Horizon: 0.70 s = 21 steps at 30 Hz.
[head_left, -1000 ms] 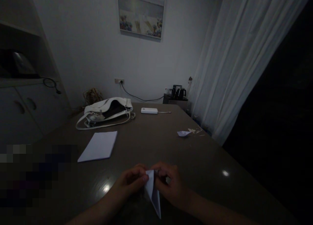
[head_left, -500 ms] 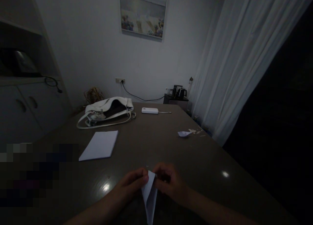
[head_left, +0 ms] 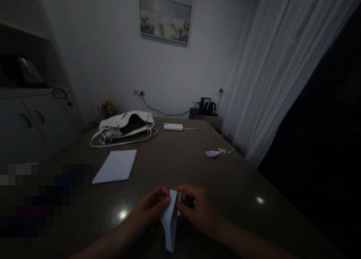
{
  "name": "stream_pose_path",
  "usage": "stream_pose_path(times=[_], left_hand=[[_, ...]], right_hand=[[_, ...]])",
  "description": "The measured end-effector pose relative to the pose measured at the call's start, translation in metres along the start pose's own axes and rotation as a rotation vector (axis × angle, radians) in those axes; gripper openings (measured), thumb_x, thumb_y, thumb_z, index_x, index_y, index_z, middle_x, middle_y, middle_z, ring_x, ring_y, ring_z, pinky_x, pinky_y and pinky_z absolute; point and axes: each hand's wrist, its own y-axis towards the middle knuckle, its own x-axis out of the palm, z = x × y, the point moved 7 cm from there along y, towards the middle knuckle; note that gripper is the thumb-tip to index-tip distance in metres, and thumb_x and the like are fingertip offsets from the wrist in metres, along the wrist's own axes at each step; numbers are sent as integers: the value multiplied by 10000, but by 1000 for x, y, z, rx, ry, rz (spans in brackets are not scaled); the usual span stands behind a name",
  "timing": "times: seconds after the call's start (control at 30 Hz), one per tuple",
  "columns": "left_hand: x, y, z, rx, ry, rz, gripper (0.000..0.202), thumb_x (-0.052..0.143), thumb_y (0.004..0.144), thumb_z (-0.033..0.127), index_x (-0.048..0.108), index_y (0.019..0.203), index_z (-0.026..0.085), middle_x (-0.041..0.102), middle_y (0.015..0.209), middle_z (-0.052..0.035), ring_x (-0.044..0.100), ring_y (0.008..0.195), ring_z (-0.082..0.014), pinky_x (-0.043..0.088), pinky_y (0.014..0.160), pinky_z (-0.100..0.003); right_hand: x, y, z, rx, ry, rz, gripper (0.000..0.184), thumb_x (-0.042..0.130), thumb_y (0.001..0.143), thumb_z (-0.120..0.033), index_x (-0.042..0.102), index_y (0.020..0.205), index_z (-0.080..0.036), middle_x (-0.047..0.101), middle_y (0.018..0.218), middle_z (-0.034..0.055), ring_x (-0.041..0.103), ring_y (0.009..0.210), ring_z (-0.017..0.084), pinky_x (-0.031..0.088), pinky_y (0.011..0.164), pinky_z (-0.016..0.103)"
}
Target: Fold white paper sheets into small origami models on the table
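Observation:
A folded white paper (head_left: pixel 170 223), narrow and pointed toward me, is held just above the dark table (head_left: pixel 242 191) near its front edge. My left hand (head_left: pixel 150 210) pinches the paper's top left edge with thumb and fingers closed. My right hand (head_left: pixel 197 210) pinches the top right edge, fingers curled. The two hands almost touch at the paper's upper tip.
A stack of white paper (head_left: pixel 115 165) lies to the left of the middle. Behind it sit a white handbag (head_left: pixel 124 126) and a white power bank (head_left: pixel 173 126) with a cable. A small folded paper piece (head_left: pixel 212 153) and scraps lie at the right edge. A curtain (head_left: pixel 270 71) hangs on the right.
The paper's lower tip has swung from right of centre to straight toward me and looks narrower. Both hands kept their pinch and shifted only slightly.

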Motion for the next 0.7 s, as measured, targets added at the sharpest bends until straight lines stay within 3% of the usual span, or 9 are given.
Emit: stream_pose_path(times=[0.17, 0.33, 0.43, 0.53, 0.7], left_hand=[[4, -6, 18, 89, 152, -2, 327, 659, 718, 461, 589, 829, 162, 585, 730, 2, 536, 684, -138, 395, 605, -220], [6, -12, 30, 166, 266, 20, 285, 657, 733, 431, 559, 808, 173, 574, 715, 15, 520, 681, -129, 386, 595, -207], [5, -11, 28, 143, 265, 16, 285, 653, 740, 427, 541, 808, 174, 580, 696, 14, 527, 664, -129, 387, 582, -207], [5, -10, 29, 151, 265, 7, 244, 626, 773, 401, 550, 828, 175, 599, 731, 0, 548, 691, -139, 407, 610, -220], [12, -15, 40, 250, 352, -61, 163, 558, 836, 338, 599, 855, 181, 576, 888, -36, 549, 862, -181, 433, 738, -269]], right_hand=[[2, 0, 4, 38, 110, 12, 126, 604, 744, -185, 519, 837, -174, 494, 603, -55, 444, 500, 71, 324, 473, 183], [1, 1, 4, 67, 114, 21, 103, 600, 714, -130, 503, 710, -166, 476, 570, -57, 432, 500, 68, 314, 472, 180], [0, 1, 4, 92, 145, 10, 49, 565, 770, -206, 566, 771, -157, 514, 618, -30, 456, 531, 77, 340, 495, 190], [2, 0, 7, 136, 264, -1, 198, 489, 842, -329, 588, 867, -160, 528, 665, -11, 473, 557, 88, 359, 504, 199], [6, 1, 11, 166, 346, -50, 230, 630, 762, -376, 565, 788, -157, 530, 659, -21, 488, 600, 88, 356, 555, 203]])
